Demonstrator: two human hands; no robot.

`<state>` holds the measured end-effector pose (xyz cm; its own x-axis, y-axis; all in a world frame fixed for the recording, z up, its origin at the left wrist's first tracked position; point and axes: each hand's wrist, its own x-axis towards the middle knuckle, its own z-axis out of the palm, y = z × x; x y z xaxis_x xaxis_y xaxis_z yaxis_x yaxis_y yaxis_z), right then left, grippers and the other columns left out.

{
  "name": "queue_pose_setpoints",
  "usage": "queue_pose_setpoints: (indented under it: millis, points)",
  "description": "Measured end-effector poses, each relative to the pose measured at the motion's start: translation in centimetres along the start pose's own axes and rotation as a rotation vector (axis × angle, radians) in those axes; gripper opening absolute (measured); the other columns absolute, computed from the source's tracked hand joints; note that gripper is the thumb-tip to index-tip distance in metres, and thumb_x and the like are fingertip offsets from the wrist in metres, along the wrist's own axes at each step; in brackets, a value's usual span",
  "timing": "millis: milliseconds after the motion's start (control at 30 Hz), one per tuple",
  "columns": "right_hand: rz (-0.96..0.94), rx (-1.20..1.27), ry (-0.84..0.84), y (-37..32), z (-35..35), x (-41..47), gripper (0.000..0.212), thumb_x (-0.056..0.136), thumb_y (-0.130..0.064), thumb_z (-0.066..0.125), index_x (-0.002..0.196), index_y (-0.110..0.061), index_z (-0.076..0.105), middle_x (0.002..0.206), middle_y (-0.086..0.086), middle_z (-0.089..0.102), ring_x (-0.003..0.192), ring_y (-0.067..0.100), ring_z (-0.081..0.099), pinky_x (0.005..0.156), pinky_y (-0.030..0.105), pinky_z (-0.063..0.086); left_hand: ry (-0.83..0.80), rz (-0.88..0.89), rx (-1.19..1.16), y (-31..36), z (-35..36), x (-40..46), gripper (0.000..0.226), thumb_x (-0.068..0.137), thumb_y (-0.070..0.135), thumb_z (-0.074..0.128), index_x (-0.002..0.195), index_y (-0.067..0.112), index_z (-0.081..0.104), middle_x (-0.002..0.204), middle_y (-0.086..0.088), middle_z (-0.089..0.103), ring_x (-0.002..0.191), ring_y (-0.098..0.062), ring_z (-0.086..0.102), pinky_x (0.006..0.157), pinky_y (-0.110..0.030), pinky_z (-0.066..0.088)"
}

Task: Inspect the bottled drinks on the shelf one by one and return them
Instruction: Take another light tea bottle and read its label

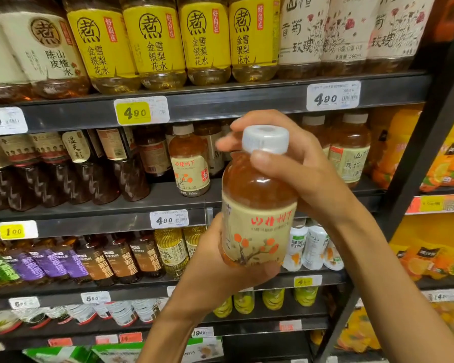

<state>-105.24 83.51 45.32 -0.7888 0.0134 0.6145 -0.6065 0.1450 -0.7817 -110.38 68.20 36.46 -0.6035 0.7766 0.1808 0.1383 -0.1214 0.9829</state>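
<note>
Both of our hands hold one bottle of orange-brown drink up in front of the shelf. Our left hand cups the bottom, with its fingers curled under and mostly hidden behind the bottle. Our right hand wraps around the neck, just under the white cap, with the thumb pressed on the front. Its fingertips are blurry. The bottle's label is cream with red writing and a little orange tree, but the small words are too fuzzy to read. Behind our fingers, a matching bottle stands on the middle shelf. Above our fingers are yellow bottles, cut off at the top. Price tags sit on the shelf edges. Some tags lower down are too blurry to read.
</note>
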Motion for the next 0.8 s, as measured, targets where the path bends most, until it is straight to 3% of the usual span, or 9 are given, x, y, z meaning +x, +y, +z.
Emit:
queue_pose_setpoints:
  millis: [100, 300, 433, 500, 567, 633, 700, 800]
  points:
    - [-0.019, -0.083, -0.076, -0.2, 0.0, -0.8, 0.053, 0.081, -0.018, 0.061, 0.131, -0.010, 0.047, 0.130, 0.010, 0.057, 0.123, 0.020, 0.054, 0.096, 0.029, 0.046, 0.065, 0.101, 0.019, -0.1, -0.2, 0.4, 0.076, 0.048, 0.009, 0.088, 0.116, 0.012, 0.055, 0.102, -0.002, 0.073, 0.092, -0.016, 0.071, 0.069, -0.019, 0.055]
    - [-0.100, -0.137, -0.088, 0.3, 0.6, -1.7, 0.040, 0.075, -0.016, 0.065, 0.113, -0.008, 0.057, 0.115, 0.019, 0.061, 0.113, 0.029, 0.058, 0.096, 0.043, 0.048, 0.119, 0.214, 0.186, -0.3, -0.7, 1.6, 0.082, 0.059, 0.000, 0.088, 0.129, 0.012, 0.049, 0.114, 0.001, 0.067, 0.106, -0.010, 0.065, 0.079, -0.014, 0.052]
    - [-0.163, -0.186, -0.146, 0.3, 0.2, -1.9, 0.040, 0.070, -0.015, 0.070, 0.109, -0.009, 0.059, 0.117, 0.016, 0.060, 0.116, 0.023, 0.056, 0.096, 0.032, 0.042, 0.103, 0.240, 0.272, -0.2, -0.3, 2.9, 0.078, 0.065, 0.006, 0.083, 0.133, 0.005, 0.043, 0.117, 0.004, 0.062, 0.110, -0.007, 0.060, 0.082, -0.014, 0.049]
    - [-0.174, -0.202, -0.196, 0.2, -0.1, -2.1, 0.039, 0.069, -0.012, 0.072, 0.106, -0.009, 0.061, 0.118, 0.015, 0.061, 0.116, 0.023, 0.056, 0.097, 0.031, 0.041, 0.074, 0.242, 0.329, -0.8, -0.2, 3.0, 0.078, 0.064, 0.019, 0.083, 0.132, 0.029, 0.046, 0.112, 0.013, 0.062, 0.108, -0.006, 0.060, 0.081, -0.013, 0.048]
    - [-0.179, -0.207, -0.225, 0.3, -0.3, -2.2, 0.040, 0.067, -0.010, 0.074, 0.106, -0.007, 0.064, 0.118, 0.015, 0.062, 0.116, 0.025, 0.057, 0.097, 0.031, 0.042, 0.150, 0.218, 0.298, -0.5, -0.3, 2.4, 0.082, 0.052, 0.025, 0.085, 0.116, 0.060, 0.048, 0.107, 0.030, 0.064, 0.104, 0.009, 0.060, 0.078, -0.005, 0.046]
    - [-0.169, -0.189, -0.203, 0.4, -0.5, -2.3, 0.042, 0.067, -0.012, 0.074, 0.107, -0.007, 0.064, 0.115, 0.013, 0.063, 0.113, 0.026, 0.058, 0.095, 0.034, 0.043, 0.131, 0.220, 0.337, -0.8, -0.6, 1.9, 0.090, 0.051, 0.021, 0.092, 0.126, 0.044, 0.048, 0.116, 0.023, 0.063, 0.110, 0.007, 0.058, 0.082, -0.007, 0.047]
    - [-0.141, -0.100, -0.152, 0.7, -0.6, -2.3, 0.036, 0.068, -0.016, 0.073, 0.103, -0.010, 0.067, 0.109, 0.010, 0.065, 0.107, 0.030, 0.061, 0.092, 0.039, 0.046, 0.035, 0.186, 0.336, -0.8, -0.5, 1.5, 0.094, 0.050, 0.022, 0.094, 0.129, 0.029, 0.044, 0.121, 0.012, 0.062, 0.114, -0.003, 0.059, 0.086, -0.017, 0.051]
    - [-0.026, 0.173, -0.119, 1.1, -1.0, -2.1, 0.035, 0.074, -0.035, 0.073, 0.102, -0.016, 0.065, 0.104, 0.007, 0.067, 0.101, 0.031, 0.062, 0.085, 0.040, 0.049, -0.059, 0.102, 0.275, -1.2, 0.3, 1.1, 0.087, 0.048, 0.028, 0.092, 0.122, 0.031, 0.046, 0.117, 0.007, 0.064, 0.108, -0.012, 0.064, 0.082, -0.033, 0.058]
